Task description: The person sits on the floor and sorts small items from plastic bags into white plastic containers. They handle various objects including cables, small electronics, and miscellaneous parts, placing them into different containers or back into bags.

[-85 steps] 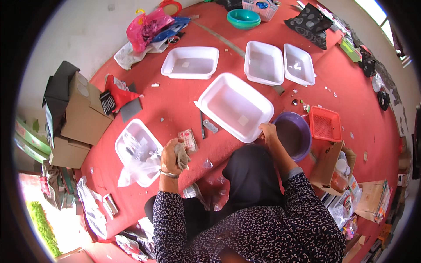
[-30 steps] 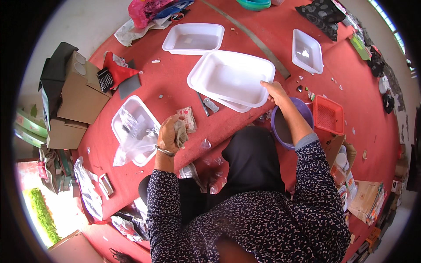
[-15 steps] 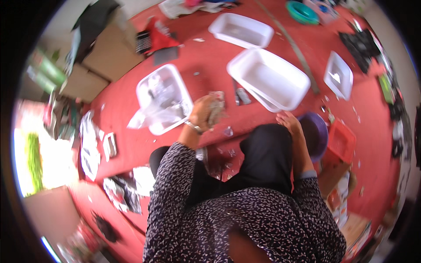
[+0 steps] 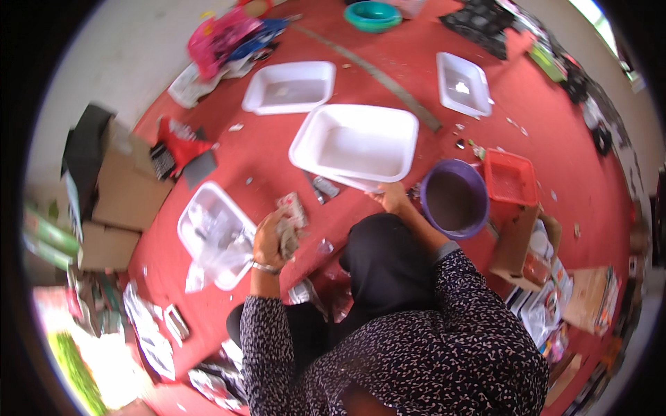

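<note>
On the red floor (image 4: 277, 149) in front of me, my left hand (image 4: 269, 241) is closed around a greyish wad (image 4: 286, 237); I cannot tell whether it is cloth or paper. A bangle sits on that wrist. Just beyond the fingers lies a small printed packet (image 4: 293, 208), close to the wad but whether they touch I cannot tell. To the left of the hand is a white tub (image 4: 196, 213) with crumpled clear plastic (image 4: 223, 258) in and spilling over its near corner.

My right hand (image 4: 390, 200) is curled on the near rim of the big tub (image 4: 355, 145), gripping its edge; the tub looks tipped, its near edge lifted off the floor. Beside that hand, to the right, stands a purple bucket (image 4: 454, 201), and just past it a small red crate (image 4: 511, 178). A cardboard box (image 4: 522, 243) stands below the crate.

Farther out I see two more white tubs: one (image 4: 289, 88) behind the big tub and another, smaller one (image 4: 463, 84) off to the right. A long grey strip (image 4: 374, 71) runs slantwise between them. A teal bowl (image 4: 372, 14) sits at the top edge, and a pink bag (image 4: 218, 35) lies at upper left. Flattened cartons (image 4: 118, 201) are stacked at the left rim.
</note>
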### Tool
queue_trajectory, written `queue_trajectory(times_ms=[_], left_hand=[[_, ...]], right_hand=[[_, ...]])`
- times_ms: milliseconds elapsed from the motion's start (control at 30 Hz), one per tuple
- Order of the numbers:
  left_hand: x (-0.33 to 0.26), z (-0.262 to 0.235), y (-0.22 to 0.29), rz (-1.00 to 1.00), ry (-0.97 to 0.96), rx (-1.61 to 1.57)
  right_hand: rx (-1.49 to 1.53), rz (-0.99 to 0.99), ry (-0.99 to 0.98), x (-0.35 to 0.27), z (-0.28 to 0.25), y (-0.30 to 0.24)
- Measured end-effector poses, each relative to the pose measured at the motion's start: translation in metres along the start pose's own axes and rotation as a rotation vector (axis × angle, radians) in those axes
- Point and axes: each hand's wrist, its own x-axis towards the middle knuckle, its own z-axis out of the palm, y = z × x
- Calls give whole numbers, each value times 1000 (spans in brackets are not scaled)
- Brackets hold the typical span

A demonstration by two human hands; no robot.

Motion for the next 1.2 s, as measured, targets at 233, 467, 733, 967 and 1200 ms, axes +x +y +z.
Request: queue_trajectory(times_ms=[233, 467, 733, 967, 1200], left_hand=[[7, -3, -9, -18, 61, 0], [13, 4, -12, 0, 82, 98], [19, -8, -13, -49, 79, 49], [13, -2, -10, -64, 53, 80], [11, 5, -1, -90, 98, 138]], right_hand=[[-40, -61, 98, -24, -43, -42], [264, -191, 322, 81, -54, -112], [267, -65, 326, 131, -30, -115], [-14, 316, 52, 146, 9, -84], [-534, -339, 95, 216, 163, -73]])
